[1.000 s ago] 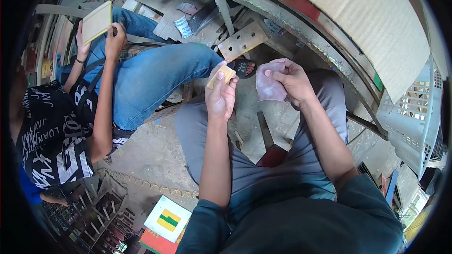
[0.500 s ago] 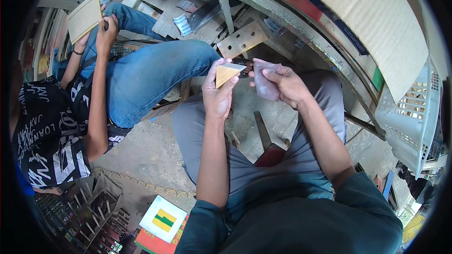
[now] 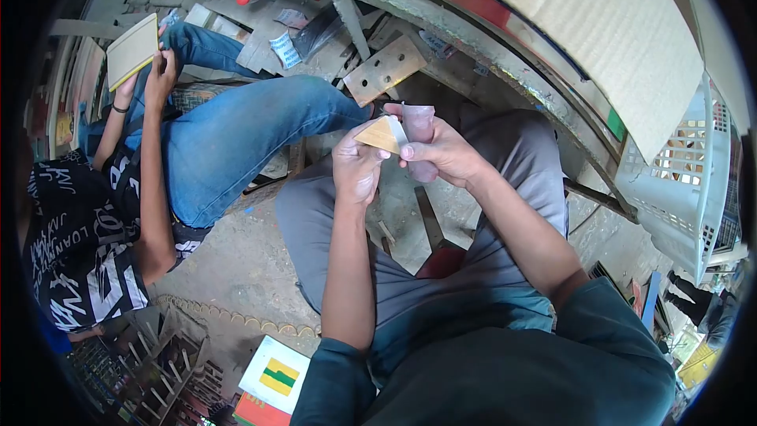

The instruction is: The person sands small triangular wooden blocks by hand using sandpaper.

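My left hand [image 3: 356, 166] is closed around a small triangular wooden block [image 3: 379, 136], its bare wood face up and one side face pale grey. Whitish dust marks the palm. In my right hand [image 3: 455, 155] is a curled, pinkish-grey piece of sandpaper [image 3: 420, 122], standing up between the thumb and the fingers. The right thumb tip reaches the lower corner of the block, and the sandpaper is right beside the pale side face. Both hands are above the floor between my knees.
At left, a person in blue jeans [image 3: 244, 130] holds a yellow-edged board [image 3: 134, 51]. A metal-framed table [image 3: 512, 55] with cardboard [image 3: 583, 24] runs across the top. A wooden piece with holes [image 3: 384, 71] lies ahead. A white plastic basket [image 3: 670, 197] stands right; a painted white panel [image 3: 256, 367] lies lower left.
My hands have come together: the right one has brought the sandpaper, now curled narrower, against the block's side. The block has turned in my left hand. The whole view has shifted slightly.
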{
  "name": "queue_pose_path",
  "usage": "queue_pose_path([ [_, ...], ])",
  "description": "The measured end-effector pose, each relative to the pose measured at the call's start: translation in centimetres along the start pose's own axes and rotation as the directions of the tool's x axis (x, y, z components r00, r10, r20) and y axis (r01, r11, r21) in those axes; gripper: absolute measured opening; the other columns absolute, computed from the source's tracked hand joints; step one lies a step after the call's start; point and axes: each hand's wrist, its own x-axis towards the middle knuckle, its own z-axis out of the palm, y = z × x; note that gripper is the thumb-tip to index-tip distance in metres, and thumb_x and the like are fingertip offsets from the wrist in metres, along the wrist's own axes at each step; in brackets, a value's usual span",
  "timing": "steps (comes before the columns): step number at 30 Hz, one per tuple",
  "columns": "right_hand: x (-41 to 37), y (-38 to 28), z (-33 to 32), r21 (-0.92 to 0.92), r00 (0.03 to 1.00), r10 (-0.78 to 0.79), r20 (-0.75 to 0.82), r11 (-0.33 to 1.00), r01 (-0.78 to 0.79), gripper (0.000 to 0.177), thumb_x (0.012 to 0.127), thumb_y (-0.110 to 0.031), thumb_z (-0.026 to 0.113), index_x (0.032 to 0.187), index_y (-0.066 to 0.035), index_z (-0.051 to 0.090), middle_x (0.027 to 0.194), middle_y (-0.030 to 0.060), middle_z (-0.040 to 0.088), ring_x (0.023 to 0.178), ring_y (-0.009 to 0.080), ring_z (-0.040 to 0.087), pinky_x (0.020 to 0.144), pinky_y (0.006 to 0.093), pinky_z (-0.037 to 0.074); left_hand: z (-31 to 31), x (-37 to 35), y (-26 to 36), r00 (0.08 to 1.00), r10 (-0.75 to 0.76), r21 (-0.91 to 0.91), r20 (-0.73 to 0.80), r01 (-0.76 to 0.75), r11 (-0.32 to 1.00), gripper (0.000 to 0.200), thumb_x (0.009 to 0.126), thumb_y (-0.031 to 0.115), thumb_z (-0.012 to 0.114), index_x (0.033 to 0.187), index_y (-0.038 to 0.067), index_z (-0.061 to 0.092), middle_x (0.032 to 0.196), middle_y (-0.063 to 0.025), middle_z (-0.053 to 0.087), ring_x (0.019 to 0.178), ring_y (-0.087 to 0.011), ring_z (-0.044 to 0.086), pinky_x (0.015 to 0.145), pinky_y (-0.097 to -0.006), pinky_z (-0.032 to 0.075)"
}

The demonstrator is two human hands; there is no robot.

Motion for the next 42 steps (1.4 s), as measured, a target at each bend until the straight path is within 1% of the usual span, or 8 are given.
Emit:
queue_pose_path([
  [5, 0.3, 0.1, -0.7, -0.073, 0.995, -0.023, -0.102, 0.997, 0.016, 0.077, 0.073, -0.018, 0.080, 0.138, -0.004, 0.041, 0.107, 0.0039, 0.059, 0.089, 0.0120, 0.059, 0.082, 0.0276, 0.047, -0.3, 0.1, -1.1, 0.987, 0.008, -0.031, 0.159, -0.003, 1.000, 0.043, 0.081, 0.015, 0.073, 0.116, -0.002, 0.055, 0.110, -0.0140, 0.062, 0.096, -0.0253, 0.062, 0.080, -0.0393, 0.055],
  [14, 0.6, -0.1, -0.5, -0.152, 0.959, -0.060, -0.276, 0.988, 0.018, 0.074, 0.074, -0.023, 0.081, 0.134, 0.001, 0.044, 0.099, 0.0023, 0.061, 0.094, 0.0106, 0.057, 0.085, 0.0272, 0.045, -0.1, 0.0, -1.3, 0.995, -0.052, -0.115, 0.081, 0.061, 0.991, 0.048, 0.075, 0.007, 0.077, 0.117, -0.002, 0.055, 0.113, -0.0082, 0.061, 0.105, -0.0186, 0.059, 0.094, -0.0322, 0.048],
  [16, 0.5, 0.3, -0.2, -0.254, 0.953, -0.201, -0.227, 0.957, 0.141, 0.080, 0.071, -0.029, 0.083, 0.134, 0.001, 0.044, 0.082, -0.0012, 0.055, 0.065, 0.0048, 0.049, 0.052, 0.0228, 0.039, -0.6, 0.1, -1.5, 0.996, -0.025, -0.076, 0.080, 0.031, 0.997, 0.044, 0.080, 0.012, 0.074, 0.118, -0.001, 0.055, 0.113, -0.0086, 0.060, 0.105, -0.0197, 0.059, 0.095, -0.0345, 0.047],
  [19, 0.1, 0.0, 0.3, -0.233, 0.968, -0.185, -0.171, 0.962, 0.143, 0.080, 0.072, -0.030, 0.083, 0.135, 0.000, 0.044, 0.081, -0.0021, 0.055, 0.058, 0.0034, 0.046, 0.044, 0.0218, 0.035, -0.9, 0.1, -1.5, 0.996, -0.005, -0.044, 0.087, 0.009, 0.999, 0.041, 0.084, 0.016, 0.071, 0.119, 0.001, 0.054, 0.114, -0.0086, 0.060, 0.106, -0.0201, 0.059, 0.096, -0.0364, 0.047],
  [20, 0.1, 0.0, 0.2, -0.232, 0.968, -0.184, -0.172, 0.962, 0.142, 0.080, 0.072, -0.030, 0.083, 0.135, 0.000, 0.044, 0.081, -0.0021, 0.055, 0.058, 0.0034, 0.046, 0.044, 0.0218, 0.035, -0.8, 0.1, -1.6, 0.995, -0.012, -0.052, 0.098, 0.017, 0.998, 0.042, 0.084, 0.016, 0.071, 0.119, 0.001, 0.054, 0.114, -0.0082, 0.060, 0.106, -0.0193, 0.059, 0.097, -0.0360, 0.047],
  [22, 0.2, -0.2, -0.1, -0.209, 0.966, -0.078, -0.246, 0.978, 0.026, 0.075, 0.074, -0.022, 0.081, 0.134, 0.001, 0.044, 0.098, 0.0014, 0.061, 0.089, 0.0085, 0.056, 0.082, 0.0251, 0.045, -0.6, -0.2, -1.5, 0.991, -0.031, -0.068, 0.134, 0.040, 0.997, 0.042, 0.084, 0.015, 0.071, 0.119, 0.001, 0.054, 0.115, -0.0080, 0.060, 0.106, -0.0189, 0.059, 0.097, -0.0358, 0.046],
  [38, -0.3, -1.1, 0.3, -0.254, 0.972, -0.023, -0.232, 0.966, -0.038, 0.055, 0.075, -0.017, 0.080, 0.122, -0.002, 0.054, 0.098, 0.0033, 0.063, 0.081, 0.0078, 0.058, 0.071, 0.0236, 0.048, 1.9, 0.0, 0.4, 0.970, -0.183, -0.268, 0.160, 0.221, 0.938, 0.070, 0.079, 0.007, 0.072, 0.138, -0.003, 0.034, 0.131, -0.0150, 0.048, 0.124, -0.0238, 0.047, 0.107, -0.0358, 0.036],
  [42, 0.6, 0.5, -0.2, -0.233, 0.915, -0.328, -0.233, 0.933, 0.275, 0.041, 0.077, -0.015, 0.079, 0.111, -0.002, 0.059, 0.093, 0.0020, 0.063, 0.077, 0.0067, 0.057, 0.063, 0.0211, 0.045, 2.1, -0.1, 0.0, 0.962, -0.111, -0.188, 0.249, 0.160, 0.969, 0.081, 0.080, 0.024, 0.072, 0.141, -0.007, 0.028, 0.135, -0.0168, 0.044, 0.127, -0.0251, 0.045, 0.111, -0.0390, 0.031],
])
